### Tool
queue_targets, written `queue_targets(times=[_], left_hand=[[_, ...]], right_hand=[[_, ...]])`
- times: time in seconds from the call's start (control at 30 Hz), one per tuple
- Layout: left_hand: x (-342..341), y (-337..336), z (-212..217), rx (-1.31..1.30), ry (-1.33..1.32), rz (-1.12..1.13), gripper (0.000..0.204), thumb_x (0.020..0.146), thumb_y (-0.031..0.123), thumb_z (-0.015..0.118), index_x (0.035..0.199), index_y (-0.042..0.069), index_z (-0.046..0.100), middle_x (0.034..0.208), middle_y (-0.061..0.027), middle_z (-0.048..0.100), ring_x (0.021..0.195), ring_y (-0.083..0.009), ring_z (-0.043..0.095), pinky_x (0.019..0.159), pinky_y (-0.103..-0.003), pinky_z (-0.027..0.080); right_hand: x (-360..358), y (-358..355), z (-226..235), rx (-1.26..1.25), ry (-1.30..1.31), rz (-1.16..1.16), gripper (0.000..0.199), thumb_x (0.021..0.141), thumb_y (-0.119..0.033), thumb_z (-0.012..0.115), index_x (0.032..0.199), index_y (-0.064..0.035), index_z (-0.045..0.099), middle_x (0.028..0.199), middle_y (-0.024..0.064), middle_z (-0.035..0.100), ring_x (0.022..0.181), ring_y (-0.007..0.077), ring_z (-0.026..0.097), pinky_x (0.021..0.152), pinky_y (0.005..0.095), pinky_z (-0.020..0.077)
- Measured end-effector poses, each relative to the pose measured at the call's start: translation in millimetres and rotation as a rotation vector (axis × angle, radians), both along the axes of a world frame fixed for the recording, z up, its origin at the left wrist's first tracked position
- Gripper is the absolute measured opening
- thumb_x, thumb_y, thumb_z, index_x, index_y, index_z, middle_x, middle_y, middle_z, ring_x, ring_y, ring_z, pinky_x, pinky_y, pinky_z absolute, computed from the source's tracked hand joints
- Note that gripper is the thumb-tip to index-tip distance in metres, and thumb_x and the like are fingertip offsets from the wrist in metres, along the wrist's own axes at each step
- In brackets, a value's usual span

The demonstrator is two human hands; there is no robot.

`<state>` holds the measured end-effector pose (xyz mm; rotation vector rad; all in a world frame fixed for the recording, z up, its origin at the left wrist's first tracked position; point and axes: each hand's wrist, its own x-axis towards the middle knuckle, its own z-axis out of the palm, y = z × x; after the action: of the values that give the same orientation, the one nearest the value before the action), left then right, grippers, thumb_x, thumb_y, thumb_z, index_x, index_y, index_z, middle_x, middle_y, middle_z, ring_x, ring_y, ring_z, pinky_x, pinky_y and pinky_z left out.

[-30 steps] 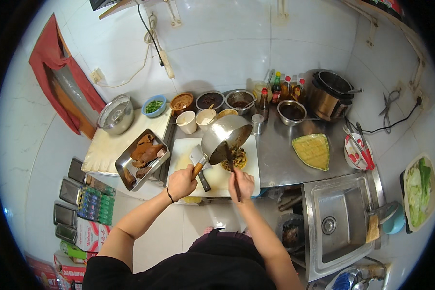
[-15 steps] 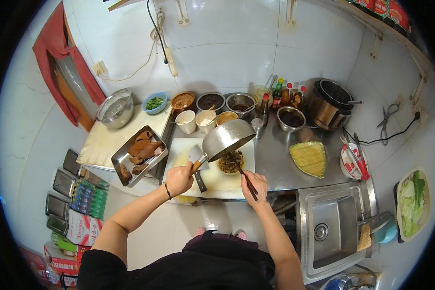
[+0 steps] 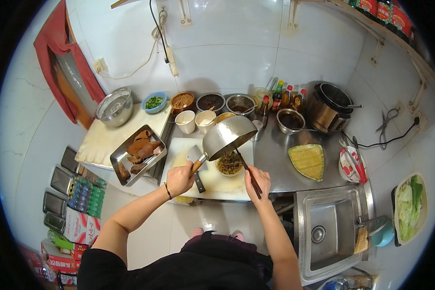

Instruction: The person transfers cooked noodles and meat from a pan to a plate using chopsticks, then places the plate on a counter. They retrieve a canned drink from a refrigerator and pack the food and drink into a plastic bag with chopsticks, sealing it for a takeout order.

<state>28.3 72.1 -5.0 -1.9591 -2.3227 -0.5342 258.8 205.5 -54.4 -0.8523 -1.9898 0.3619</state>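
Saucepan (image 3: 228,135) hangs tilted above the food bowl (image 3: 229,176) on the white cutting board (image 3: 227,187), left hand (image 3: 180,179) grip closed round its wooden handle, mouth facing the bowl; right hand (image 3: 257,184) grips dark chopsticks (image 3: 246,166), angled so the far ends reach the pan's rim. Cleaver (image 3: 194,154) lies flat on the board beside the pan handle. Labelled bottles (image 3: 277,96) stand grouped behind on the tabletop (image 3: 275,162), presumably for easy reach, lettering too small to read; red-and-white carton (image 3: 82,225), lower left, carries printing.

My pan (image 3: 229,134) over the bowl (image 3: 228,175)
Knife (image 3: 199,182) left of it on the board (image 3: 237,188); tray (image 3: 149,166) farther left, sink (image 3: 331,244) to my right.
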Motion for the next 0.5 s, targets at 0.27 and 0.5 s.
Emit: queue_targets(times=[0.27, 0.5], left_hand=[[-5.1, -1.1, -5.2, 0.003, 0.015, -0.001, 0.019, 0.071, 0.010, 0.055, 0.086, 0.005, 0.044, 0.057, -0.0151, 0.054, 0.054, -0.0351, 0.055, 0.049, -0.046, 0.042], [-9.7, -3.6, -8.2, 0.034, 0.031, 0.007, 0.020, 0.071, 0.010, 0.056, 0.085, 0.005, 0.043, 0.056, -0.0146, 0.053, 0.053, -0.0342, 0.055, 0.048, -0.044, 0.042]], right_hand=[[9.5, -10.7, -1.5, -0.041, -0.074, 0.066, 0.016, 0.080, -0.019, 0.057, 0.091, -0.0076, 0.060, 0.071, 0.0105, 0.062, 0.067, 0.0266, 0.059, 0.072, 0.0358, 0.0419], [10.2, -4.0, 0.2, -0.107, -0.102, 0.014, 0.016, 0.081, -0.020, 0.056, 0.090, -0.0076, 0.061, 0.073, 0.0101, 0.062, 0.070, 0.0278, 0.059, 0.071, 0.0365, 0.0420]])
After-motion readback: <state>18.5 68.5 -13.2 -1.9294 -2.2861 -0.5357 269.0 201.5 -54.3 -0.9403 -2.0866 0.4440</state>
